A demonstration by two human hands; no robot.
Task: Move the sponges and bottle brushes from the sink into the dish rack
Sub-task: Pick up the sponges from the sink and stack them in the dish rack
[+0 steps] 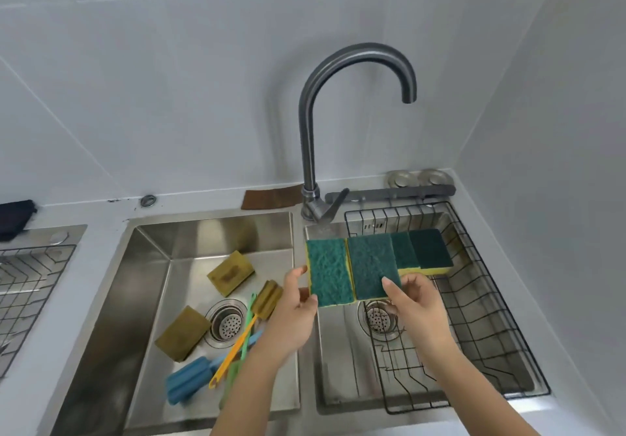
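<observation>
My left hand [294, 313] grips a green-and-yellow sponge [330, 271] by its left edge. Beside it my right hand [411, 303] pinches a second green sponge [371, 266]. Both are held above the right basin. Two more green sponges [428, 251] lie at the back of the black wire dish rack [487, 317], which sits in the right basin. In the left sink [152, 266] lie two olive-brown sponges [231, 273] [183, 333], a brown-headed brush [267, 300], a blue foam bottle brush [189, 379], and orange and green brush handles [233, 351].
A tall curved faucet [311, 151] rises between the basins. A brown cloth [271, 196] lies behind the left sink. Another wire rack [23, 293] and a dark cloth [15, 217] are at far left. Two metal lids [418, 178] sit at the back right corner.
</observation>
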